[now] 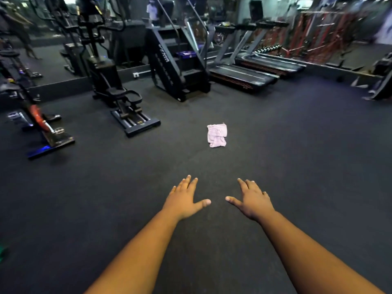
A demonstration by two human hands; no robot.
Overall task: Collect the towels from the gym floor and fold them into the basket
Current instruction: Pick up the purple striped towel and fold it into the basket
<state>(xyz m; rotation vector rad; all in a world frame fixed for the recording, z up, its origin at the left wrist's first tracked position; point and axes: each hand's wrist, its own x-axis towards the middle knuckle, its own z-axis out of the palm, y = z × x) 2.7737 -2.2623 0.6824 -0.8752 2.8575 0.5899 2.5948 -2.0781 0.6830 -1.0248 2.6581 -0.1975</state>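
Over at about 9 o'clock in the head view, an exercise bike point(45, 126) with an orange-red part is sitting on the dark rubber floor point(297, 155), blue light glowing along its base. Moving right, around 10 to 11 o'clock, a black elliptical point(118, 90) is standing with its rails pointing toward the camera. At 12 o'clock a black stair climber point(176, 60) is taking up the back, with a purple lit panel on its steps. Behind it a person in a white top is showing, blurry, probably in a mirror, can't really tell. At 1 to 2 o'clock two treadmills point(250, 75) are lying side by side, and further right red racks point(318, 35) are smearing into blur.

Dead centre, slightly toward 12 o'clock from the hands, a pale pink towel point(216, 135) is lying crumpled on the floor, all on its own, well apart from both hands and from the machines.

At the bottom both bare forearms are reaching forward. The left hand point(184, 200) is hovering palm down, its grip apart: fingers straight and spread, thumb sticking out to the right, holding nothing. The right hand point(252, 200) is mirroring it, grip also apart, fingers spread, thumb pointing left toward the other thumb, nothing in it. The two thumbs are near each other but not touching. A bit of something green point(2, 251) is poking in at the far left edge around 8 o'clock, can't tell what it is.
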